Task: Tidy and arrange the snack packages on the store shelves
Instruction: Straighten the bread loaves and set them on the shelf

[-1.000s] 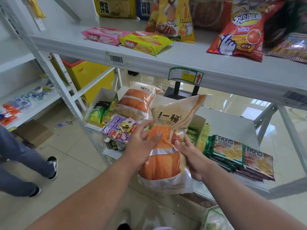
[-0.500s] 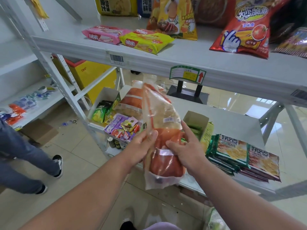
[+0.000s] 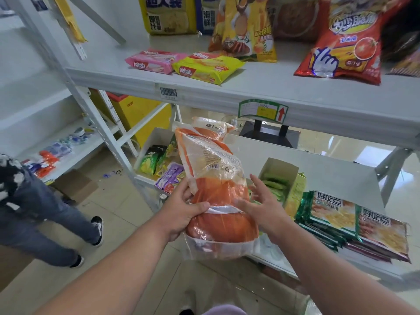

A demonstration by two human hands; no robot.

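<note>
My left hand (image 3: 181, 212) grips a large orange and clear snack bag (image 3: 216, 178) by its lower left side, thumb across the front, holding it in front of the lower shelf (image 3: 329, 164). The bag's back with its barcode faces me. To the bag's right, my right hand (image 3: 263, 201) has straight, spread fingers and touches its edge. A second bag of the same kind (image 3: 213, 129) lies behind on the lower shelf. The upper shelf (image 3: 250, 92) carries pink (image 3: 154, 61) and yellow (image 3: 204, 69) wafer packs and a red chip bag (image 3: 345, 42).
An open box of green packets (image 3: 277, 180) and stacked cracker packs (image 3: 354, 217) sit right of the bag. A white tray (image 3: 156, 142) with green and purple sachets sits left. Another person's legs (image 3: 38, 214) stand on the floor at left, near a yellow bin (image 3: 141, 114).
The bag has been turned round so its back faces me and has tilted left. My right hand has let go and spread its fingers; my left hand keeps hold.
</note>
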